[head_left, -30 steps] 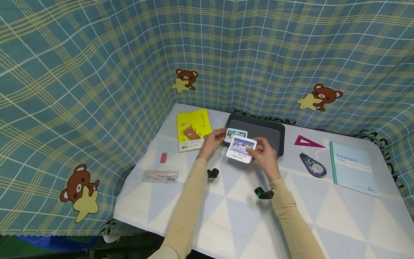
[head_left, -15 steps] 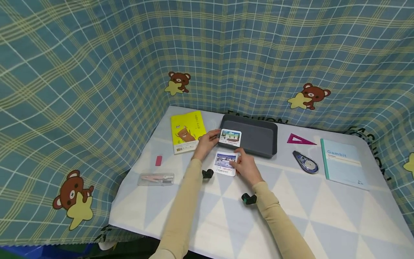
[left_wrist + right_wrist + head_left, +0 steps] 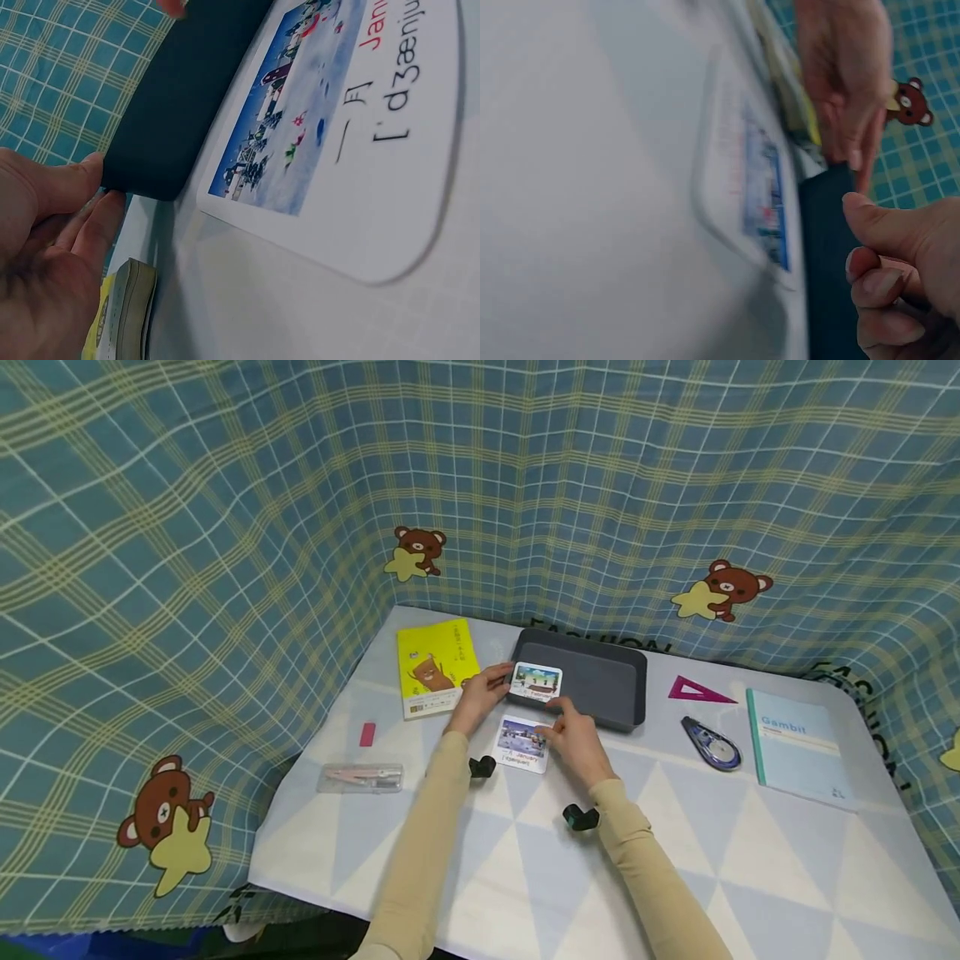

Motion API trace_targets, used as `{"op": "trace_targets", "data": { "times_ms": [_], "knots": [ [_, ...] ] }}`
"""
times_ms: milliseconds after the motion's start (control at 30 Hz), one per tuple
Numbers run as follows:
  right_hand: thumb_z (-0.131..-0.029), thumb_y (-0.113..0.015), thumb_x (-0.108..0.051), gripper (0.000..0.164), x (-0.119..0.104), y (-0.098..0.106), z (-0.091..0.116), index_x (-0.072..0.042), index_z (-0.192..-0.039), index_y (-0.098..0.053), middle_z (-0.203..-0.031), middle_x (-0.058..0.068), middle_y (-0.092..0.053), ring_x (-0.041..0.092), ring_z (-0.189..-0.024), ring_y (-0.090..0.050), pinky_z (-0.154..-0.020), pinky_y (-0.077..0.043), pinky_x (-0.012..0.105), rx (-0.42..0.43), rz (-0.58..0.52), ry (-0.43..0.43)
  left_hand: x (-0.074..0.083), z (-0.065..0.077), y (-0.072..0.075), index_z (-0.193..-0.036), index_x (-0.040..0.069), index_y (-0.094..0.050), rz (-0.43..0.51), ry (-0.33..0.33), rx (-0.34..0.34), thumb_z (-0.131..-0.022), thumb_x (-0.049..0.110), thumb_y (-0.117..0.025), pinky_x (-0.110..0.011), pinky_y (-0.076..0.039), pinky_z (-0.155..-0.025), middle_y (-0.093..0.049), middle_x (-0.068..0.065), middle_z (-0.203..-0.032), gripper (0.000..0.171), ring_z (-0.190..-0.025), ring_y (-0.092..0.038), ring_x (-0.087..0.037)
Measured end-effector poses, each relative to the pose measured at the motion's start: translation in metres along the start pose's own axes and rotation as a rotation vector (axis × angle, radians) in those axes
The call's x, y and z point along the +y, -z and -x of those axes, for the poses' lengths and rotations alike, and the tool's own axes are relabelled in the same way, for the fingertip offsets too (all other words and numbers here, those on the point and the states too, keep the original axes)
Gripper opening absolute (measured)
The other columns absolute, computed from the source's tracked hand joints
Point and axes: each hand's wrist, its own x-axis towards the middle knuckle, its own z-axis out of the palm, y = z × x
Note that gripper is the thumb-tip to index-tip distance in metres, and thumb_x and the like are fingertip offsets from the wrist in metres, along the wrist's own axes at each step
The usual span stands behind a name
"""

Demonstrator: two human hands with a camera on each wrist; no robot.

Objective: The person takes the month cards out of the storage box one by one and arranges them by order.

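Left hand (image 3: 476, 700): thumb and fingertips pinch the near left corner of the tray, beside the February card.
Right hand (image 3: 583, 745): thumb and fingers bent and apart, just above the January card at the tray's near wall; contact cannot be told.
Cards: two, white, smooth, round-cornered rectangles with printed scenes. The January card (image 3: 520, 745) lies flat on the cloth in front of the tray; the February card (image 3: 537, 682) is at the tray's near left corner.
Tray (image 3: 600, 681): one, dark grey, matte, shallow, rounded oblong.
Tablecloth (image 3: 525, 860): smooth, pale, patterned with white and blue triangles.
Left side: one glossy yellow book (image 3: 431, 672), one small pink block (image 3: 367, 734), one clear plastic case (image 3: 360, 778).
Right side: one magenta set square (image 3: 697, 691), one teardrop-shaped correction tape (image 3: 712, 745), one pale blue Gambit notebook (image 3: 798, 747).
Backdrop: draped blue plaid fabric (image 3: 480, 485) with three whole bear prints visible.
Sleeves: two, beige, finely creased.
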Motion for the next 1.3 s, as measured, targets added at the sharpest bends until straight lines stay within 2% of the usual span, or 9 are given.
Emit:
{"op": "trace_targets", "data": {
  "times_ms": [167, 267, 367, 433, 567, 733, 867, 1033, 1300],
  "knots": [
    [-0.097, -0.072, -0.03, 0.053, -0.003, 0.022, -0.018, -0.008, -0.14, -0.05, -0.08, 0.01, -0.069, 0.022, -0.062, -0.061, -0.06, -0.049, 0.037, 0.099, -0.094, -0.054, 0.003, 0.0, -0.001, -0.146, 0.005, -0.055, 0.013, -0.002, -0.007, -0.102, 0.001, -0.059, -0.03, -0.048, -0.107, -0.048, -0.004, -0.155, 0.045, -0.137, -0.051, -0.024],
    [-0.096, -0.072, -0.037, 0.058, -0.001, 0.03, -0.032, -0.01, -0.141, -0.049, -0.093, 0.01, -0.068, 0.026, -0.076, -0.065, -0.066, -0.053, 0.041, 0.111, -0.142, -0.121, 0.001, 0.001, 0.001, -0.147, 0.006, -0.055, 0.006, 0.008, -0.003, -0.102, 0.003, -0.06, -0.03, -0.049, -0.107, -0.048, -0.003, -0.154, 0.045, -0.137, -0.051, -0.023],
    [-0.095, -0.073, -0.038, 0.065, 0.004, 0.031, -0.049, -0.008, -0.146, -0.045, -0.112, 0.014, -0.064, 0.031, -0.099, -0.064, -0.08, -0.056, 0.047, 0.076, -0.205, -0.19, -0.005, 0.004, 0.003, -0.146, 0.007, -0.056, -0.008, 0.006, 0.008, -0.102, 0.005, -0.06, -0.031, -0.049, -0.107, -0.049, -0.002, -0.154, 0.044, -0.136, -0.052, -0.023],
    [-0.095, -0.073, -0.039, 0.07, 0.008, 0.028, -0.059, -0.007, -0.15, -0.042, -0.122, 0.017, -0.059, 0.035, -0.11, -0.06, -0.089, -0.053, 0.051, 0.024, -0.246, -0.246, -0.008, 0.008, 0.005, -0.146, 0.008, -0.056, -0.013, 0.009, 0.011, -0.102, 0.004, -0.06, -0.033, -0.049, -0.108, -0.049, -0.003, -0.153, 0.044, -0.135, -0.053, -0.024],
    [-0.094, -0.075, -0.037, 0.076, 0.017, 0.018, -0.073, -0.006, -0.154, -0.039, -0.13, 0.021, -0.054, 0.038, -0.114, -0.056, -0.094, -0.05, 0.053, -0.065, -0.261, -0.312, -0.01, 0.014, 0.005, -0.147, 0.007, -0.055, -0.013, 0.021, 0.011, -0.102, 0.004, -0.06, -0.035, -0.048, -0.108, -0.049, -0.004, -0.154, 0.045, -0.136, -0.053, -0.025],
    [-0.092, -0.078, -0.031, 0.076, 0.024, 0.016, -0.086, 0.0, -0.151, -0.042, -0.128, 0.024, -0.045, 0.038, -0.108, -0.05, -0.09, -0.049, 0.052, -0.055, -0.164, -0.287, -0.006, 0.007, 0.001, -0.147, 0.007, -0.055, 0.006, -0.007, 0.009, -0.103, 0.004, -0.058, -0.034, -0.047, -0.109, -0.048, -0.003, -0.155, 0.045, -0.137, -0.051, -0.024],
    [-0.091, -0.079, -0.027, 0.072, 0.026, 0.019, -0.091, -0.001, -0.148, -0.045, -0.127, 0.023, -0.042, 0.036, -0.108, -0.046, -0.09, -0.046, 0.052, -0.038, -0.106, -0.291, -0.004, 0.002, -0.003, -0.147, 0.007, -0.055, 0.015, -0.021, 0.002, -0.103, 0.004, -0.058, -0.032, -0.047, -0.11, -0.048, -0.001, -0.155, 0.045, -0.138, -0.05, -0.023],
    [-0.091, -0.079, -0.024, 0.065, 0.027, 0.019, -0.092, -0.002, -0.145, -0.049, -0.129, 0.022, -0.042, 0.038, -0.111, -0.046, -0.092, -0.046, 0.054, -0.031, -0.119, -0.295, -0.004, 0.001, -0.006, -0.146, 0.004, -0.056, 0.043, -0.028, 0.024, -0.102, 0.0, -0.059, -0.033, -0.047, -0.109, -0.05, -0.002, -0.153, 0.044, -0.138, -0.05, -0.024],
    [-0.091, -0.079, -0.022, 0.063, 0.027, 0.018, -0.089, -0.002, -0.143, -0.049, -0.132, 0.023, -0.041, 0.039, -0.117, -0.047, -0.094, -0.048, 0.055, -0.01, -0.115, -0.26, -0.003, 0.004, -0.006, -0.145, 0.003, -0.056, 0.15, -0.005, 0.032, -0.102, -0.001, -0.058, -0.035, -0.046, -0.111, -0.046, -0.004, -0.156, 0.044, -0.14, -0.048, -0.026]
  ]
}}
